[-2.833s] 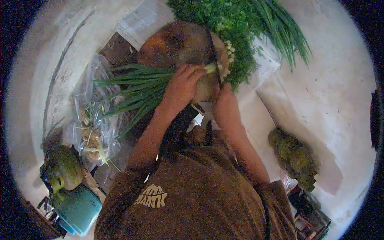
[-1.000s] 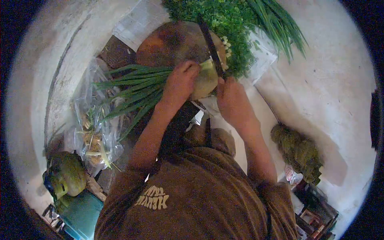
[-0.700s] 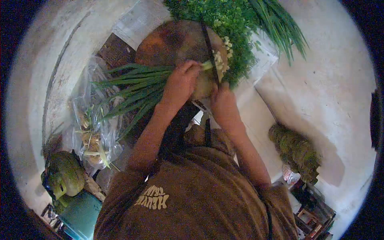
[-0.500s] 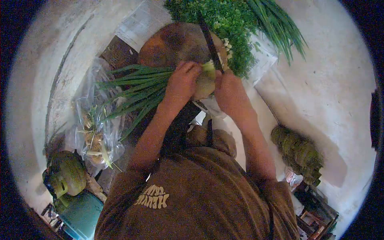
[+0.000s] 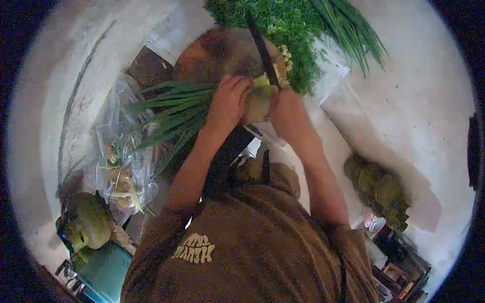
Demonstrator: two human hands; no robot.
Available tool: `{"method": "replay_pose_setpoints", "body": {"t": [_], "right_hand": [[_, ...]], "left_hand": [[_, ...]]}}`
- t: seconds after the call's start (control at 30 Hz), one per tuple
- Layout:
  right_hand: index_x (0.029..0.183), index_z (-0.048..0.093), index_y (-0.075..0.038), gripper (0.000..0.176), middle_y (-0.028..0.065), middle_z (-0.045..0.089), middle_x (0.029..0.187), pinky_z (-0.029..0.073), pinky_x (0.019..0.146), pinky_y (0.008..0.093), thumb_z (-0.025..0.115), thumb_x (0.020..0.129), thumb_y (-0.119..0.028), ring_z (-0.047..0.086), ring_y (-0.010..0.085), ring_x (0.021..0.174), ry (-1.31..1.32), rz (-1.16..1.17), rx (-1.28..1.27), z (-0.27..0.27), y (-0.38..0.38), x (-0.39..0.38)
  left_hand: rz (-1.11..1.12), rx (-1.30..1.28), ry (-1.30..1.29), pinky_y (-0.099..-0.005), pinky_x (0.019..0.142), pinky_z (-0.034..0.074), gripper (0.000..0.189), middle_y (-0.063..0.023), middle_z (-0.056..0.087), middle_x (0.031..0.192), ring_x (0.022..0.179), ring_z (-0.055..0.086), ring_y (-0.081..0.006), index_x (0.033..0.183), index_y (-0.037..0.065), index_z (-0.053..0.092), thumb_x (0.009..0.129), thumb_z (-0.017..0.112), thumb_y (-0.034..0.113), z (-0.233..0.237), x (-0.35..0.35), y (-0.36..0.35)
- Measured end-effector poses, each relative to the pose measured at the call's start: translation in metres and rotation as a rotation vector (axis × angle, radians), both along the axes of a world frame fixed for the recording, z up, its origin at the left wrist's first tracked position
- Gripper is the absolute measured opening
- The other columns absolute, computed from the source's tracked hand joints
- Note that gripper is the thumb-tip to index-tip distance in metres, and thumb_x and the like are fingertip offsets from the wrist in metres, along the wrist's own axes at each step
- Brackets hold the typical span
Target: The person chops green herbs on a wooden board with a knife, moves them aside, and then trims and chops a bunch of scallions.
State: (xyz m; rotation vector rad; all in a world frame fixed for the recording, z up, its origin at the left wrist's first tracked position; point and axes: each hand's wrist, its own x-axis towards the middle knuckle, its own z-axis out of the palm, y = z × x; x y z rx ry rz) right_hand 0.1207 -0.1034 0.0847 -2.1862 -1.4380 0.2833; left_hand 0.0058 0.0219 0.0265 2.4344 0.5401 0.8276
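Observation:
My left hand [image 5: 230, 101] is closed around a bunch of green onions [image 5: 174, 103], pressing it on the round wooden chopping block [image 5: 209, 55]. Long green leaves trail off the block to the left, while the pale stem ends point right. In my right hand [image 5: 289, 112] is the handle of a long dark knife [image 5: 262, 50], its blade pointing away from me across the block, right at the stem ends. Small pale cut pieces [image 5: 286, 55] lie at the block's right edge. Beyond the block spreads a heap of chopped greens [image 5: 283, 22].
Uncut green onions [image 5: 351, 33] lie at the far right, over a white sheet [image 5: 333, 65]. Left of the block is a clear plastic bag [image 5: 121, 166] with scraps. A large green gourd-like thing [image 5: 88, 222] sits lower left; a dark green lumpy stack [image 5: 376, 187] stands right.
Both hands stay almost in place over the block. The knife has shifted very slightly left, and the green onions remain held in the left hand.

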Motion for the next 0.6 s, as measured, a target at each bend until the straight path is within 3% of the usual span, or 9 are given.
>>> {"method": "replay_pose_setpoints", "body": {"t": [0.13,0.23,0.43,0.53,0.6], "right_hand": [[0.097,0.053,0.010,0.027,0.0309,0.060,0.079,0.050,0.065,0.0554,0.043,0.098,-0.015,0.061,0.0496,0.074,0.010,0.024,-0.094,0.024,-0.023,-0.011],[0.096,0.051,0.011,0.033,0.0313,0.059,0.076,0.050,0.066,0.0568,0.042,0.100,-0.020,0.060,0.0510,0.074,0.180,-0.128,-0.178,0.024,-0.026,-0.023],[0.095,0.052,0.010,0.035,0.0316,0.060,0.077,0.050,0.067,0.0560,0.041,0.101,-0.023,0.061,0.0500,0.074,0.281,-0.298,-0.148,-0.034,-0.008,-0.027],[0.089,0.053,0.009,0.031,0.0336,0.060,0.076,0.048,0.063,0.0562,0.043,0.100,-0.018,0.061,0.0502,0.072,0.071,-0.155,0.054,-0.037,0.014,-0.010],[0.092,0.054,0.010,0.033,0.0320,0.060,0.076,0.049,0.064,0.0559,0.041,0.100,-0.020,0.061,0.0497,0.073,0.028,-0.049,-0.071,-0.019,0.018,0.005]], "left_hand": [[-0.002,-0.063,0.020,-0.0437,0.091,0.045,0.020,-0.0147,0.063,0.102,0.100,0.056,-0.0360,0.101,0.001,0.064,0.082,0.058,0.001,0.004,0.000,-0.002],[-0.013,-0.030,0.004,-0.0432,0.091,0.046,0.018,-0.0143,0.063,0.102,0.099,0.057,-0.0359,0.098,0.001,0.066,0.081,0.060,0.001,-0.001,0.001,0.000],[-0.024,-0.052,0.001,-0.0420,0.090,0.048,0.017,-0.0140,0.063,0.104,0.100,0.057,-0.0357,0.097,0.000,0.066,0.080,0.061,0.001,0.000,0.000,0.000],[-0.019,-0.080,0.006,-0.0424,0.090,0.048,0.018,-0.0146,0.062,0.105,0.101,0.057,-0.0360,0.097,0.000,0.066,0.080,0.061,0.001,-0.001,-0.004,-0.002],[-0.004,-0.071,0.014,-0.0420,0.089,0.049,0.018,-0.0143,0.062,0.105,0.100,0.058,-0.0354,0.098,0.001,0.067,0.081,0.062,0.002,0.001,-0.001,0.002]]}}
